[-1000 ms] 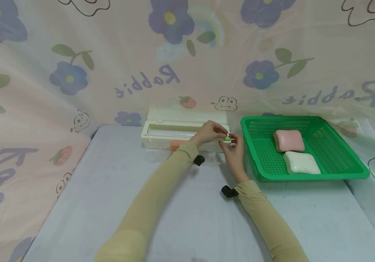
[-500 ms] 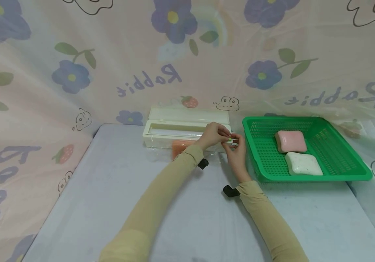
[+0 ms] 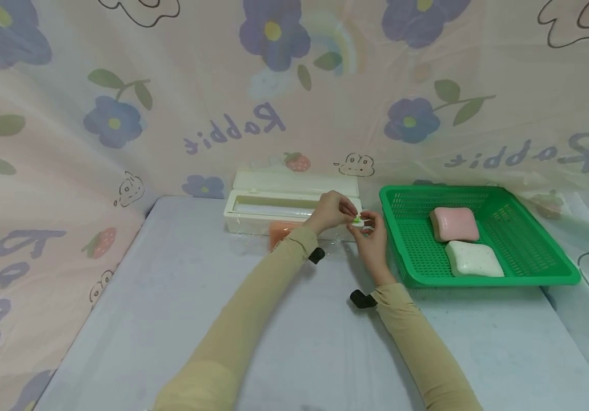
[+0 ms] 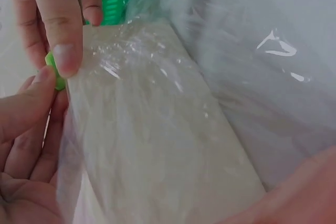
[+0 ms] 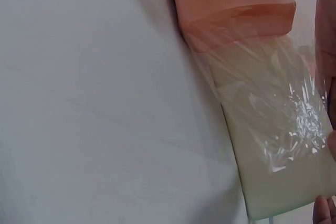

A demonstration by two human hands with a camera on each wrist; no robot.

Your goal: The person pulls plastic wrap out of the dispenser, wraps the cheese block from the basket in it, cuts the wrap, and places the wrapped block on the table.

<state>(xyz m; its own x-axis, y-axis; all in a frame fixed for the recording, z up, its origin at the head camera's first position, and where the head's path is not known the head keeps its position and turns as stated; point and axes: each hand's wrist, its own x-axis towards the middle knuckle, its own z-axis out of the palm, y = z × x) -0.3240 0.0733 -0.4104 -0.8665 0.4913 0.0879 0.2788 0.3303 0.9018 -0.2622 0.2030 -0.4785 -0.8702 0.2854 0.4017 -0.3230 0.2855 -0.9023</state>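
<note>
A white plastic-wrap box (image 3: 253,224) lies at the back of the table, lid up, its roll (image 3: 273,209) showing inside. Clear film (image 4: 147,108) hangs over the front of the box. An orange soap bar (image 5: 236,19) sits under the film, against the box's front. At the box's right end, my left hand (image 3: 329,212) pinches the green slider of the slide cutter (image 4: 56,72). My right hand (image 3: 371,245) has thumb and fingers curled at the same end of the cutter, fingertips close to the left hand's.
A green basket (image 3: 489,280) stands right beside my right hand, holding a pink soap bar (image 3: 456,224) and a white soap bar (image 3: 474,258). A patterned cloth (image 3: 212,68) hangs behind the table (image 3: 294,342).
The green slider and both hands' fingertips shift slightly at the box's right end. More of the orange soap shows than a second ago, as the left forearm has moved a little right.
</note>
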